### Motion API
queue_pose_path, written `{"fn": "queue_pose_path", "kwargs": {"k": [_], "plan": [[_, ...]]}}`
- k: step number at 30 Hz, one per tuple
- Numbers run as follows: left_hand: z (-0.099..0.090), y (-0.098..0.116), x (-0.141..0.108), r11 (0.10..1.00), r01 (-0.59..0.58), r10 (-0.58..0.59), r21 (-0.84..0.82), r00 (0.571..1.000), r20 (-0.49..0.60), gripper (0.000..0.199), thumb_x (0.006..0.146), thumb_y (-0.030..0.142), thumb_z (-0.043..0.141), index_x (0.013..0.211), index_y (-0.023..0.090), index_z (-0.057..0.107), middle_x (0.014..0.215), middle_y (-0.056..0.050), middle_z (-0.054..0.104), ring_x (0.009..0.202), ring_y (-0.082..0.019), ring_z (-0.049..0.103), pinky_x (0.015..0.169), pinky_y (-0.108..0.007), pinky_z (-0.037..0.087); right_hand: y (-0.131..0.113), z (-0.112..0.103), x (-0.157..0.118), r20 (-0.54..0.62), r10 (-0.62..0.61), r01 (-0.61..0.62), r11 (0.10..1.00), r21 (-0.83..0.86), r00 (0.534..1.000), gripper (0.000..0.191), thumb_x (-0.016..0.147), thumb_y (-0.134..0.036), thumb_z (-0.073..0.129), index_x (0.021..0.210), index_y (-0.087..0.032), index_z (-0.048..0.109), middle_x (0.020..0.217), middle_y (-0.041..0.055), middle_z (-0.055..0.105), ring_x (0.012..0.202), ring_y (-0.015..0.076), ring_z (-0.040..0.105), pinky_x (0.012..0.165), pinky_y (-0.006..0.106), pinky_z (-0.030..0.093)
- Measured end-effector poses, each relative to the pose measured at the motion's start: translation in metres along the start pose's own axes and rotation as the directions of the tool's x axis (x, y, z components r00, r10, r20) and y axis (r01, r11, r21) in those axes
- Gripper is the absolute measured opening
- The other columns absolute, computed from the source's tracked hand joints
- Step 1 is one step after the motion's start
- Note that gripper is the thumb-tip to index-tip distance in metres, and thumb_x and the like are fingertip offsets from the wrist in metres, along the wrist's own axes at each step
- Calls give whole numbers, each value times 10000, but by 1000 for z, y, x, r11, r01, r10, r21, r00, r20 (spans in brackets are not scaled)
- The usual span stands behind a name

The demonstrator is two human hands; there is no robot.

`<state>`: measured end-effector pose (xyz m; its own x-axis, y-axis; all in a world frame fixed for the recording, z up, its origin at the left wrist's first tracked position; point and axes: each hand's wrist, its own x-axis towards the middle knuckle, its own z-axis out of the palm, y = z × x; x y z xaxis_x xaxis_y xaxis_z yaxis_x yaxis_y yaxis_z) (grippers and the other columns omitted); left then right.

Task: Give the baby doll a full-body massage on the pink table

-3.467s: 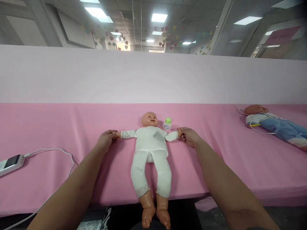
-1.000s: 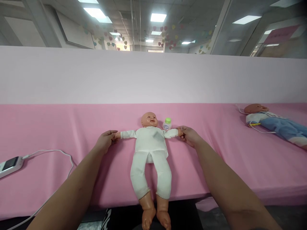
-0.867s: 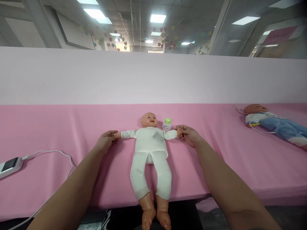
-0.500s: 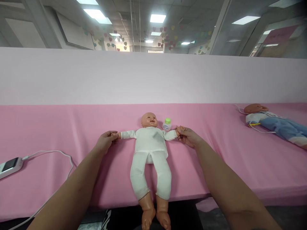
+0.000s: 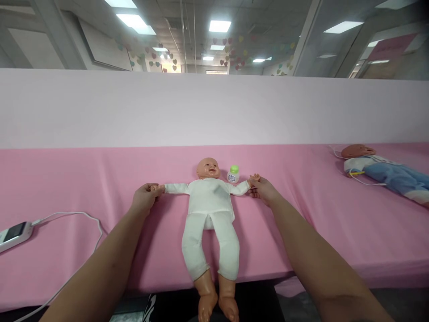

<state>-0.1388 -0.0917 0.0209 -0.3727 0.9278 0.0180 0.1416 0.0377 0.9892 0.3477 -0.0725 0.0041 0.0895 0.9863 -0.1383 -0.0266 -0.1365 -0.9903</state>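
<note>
A baby doll (image 5: 210, 197) in a white top and trousers lies on its back on the pink sheet (image 5: 167, 250), arms stretched out to both sides, its feet hanging past the front edge. My left hand (image 5: 146, 195) is closed round the doll's hand at the left. On the right, my right hand (image 5: 262, 189) pinches the doll's other hand between thumb and fingers. A small clear bottle with a green cap (image 5: 233, 174) stands beside the doll's head, near the arm on the right.
A second doll in blue clothes (image 5: 385, 174) lies at the right with a thin white tube round it. At the left is a white device with a dark screen (image 5: 15, 235), its white cable running to the front edge. A white partition (image 5: 214, 109) stands behind.
My left hand has moved slightly left with the doll's hand, and that doll arm is stretched further out. The doll's other hand is slightly higher and further right.
</note>
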Motion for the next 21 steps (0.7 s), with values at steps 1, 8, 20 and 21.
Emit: {"fn": "queue_pose_path", "kwargs": {"k": [1, 8, 20, 21], "plan": [[0, 1, 0, 1000, 8, -7, 21, 1000, -19, 589, 544, 428, 961, 1003, 145, 724, 673, 2, 670, 572, -144, 564, 564, -285, 482, 1, -1, 1, -16, 12, -12, 1000, -8, 1000, 310, 929, -489, 756, 970, -207, 636, 827, 70, 723, 632, 151, 650, 562, 258, 585], [0, 2, -2, 999, 10, -7, 43, 997, -71, 555, 590, 409, 931, 1031, 150, 719, 723, -17, 704, 614, -167, 640, 621, -299, 544, 3, -4, 3, -55, 23, -23, 1000, -1, 998, 238, 925, -388, 761, 993, -201, 630, 819, 60, 713, 645, 158, 674, 608, 280, 618], [45, 41, -58, 972, -231, 232, -40, 972, 37, 461, 737, 404, 864, 1114, 206, 688, 1057, -67, 762, 968, -230, 726, 848, -360, 608, -12, 53, -23, 5, -444, 419, 843, -338, 896, 415, 845, -493, 742, 1143, -241, 602, 933, 14, 714, 776, 201, 685, 704, 343, 604], [50, 42, -63, 966, -257, 257, 4, 965, 58, 428, 755, 390, 845, 1114, 214, 692, 1059, -60, 768, 971, -229, 728, 858, -360, 603, -13, 60, -29, 51, -471, 449, 796, -407, 881, 371, 851, -473, 734, 1120, -244, 620, 889, 3, 711, 740, 194, 673, 690, 336, 586]]}}
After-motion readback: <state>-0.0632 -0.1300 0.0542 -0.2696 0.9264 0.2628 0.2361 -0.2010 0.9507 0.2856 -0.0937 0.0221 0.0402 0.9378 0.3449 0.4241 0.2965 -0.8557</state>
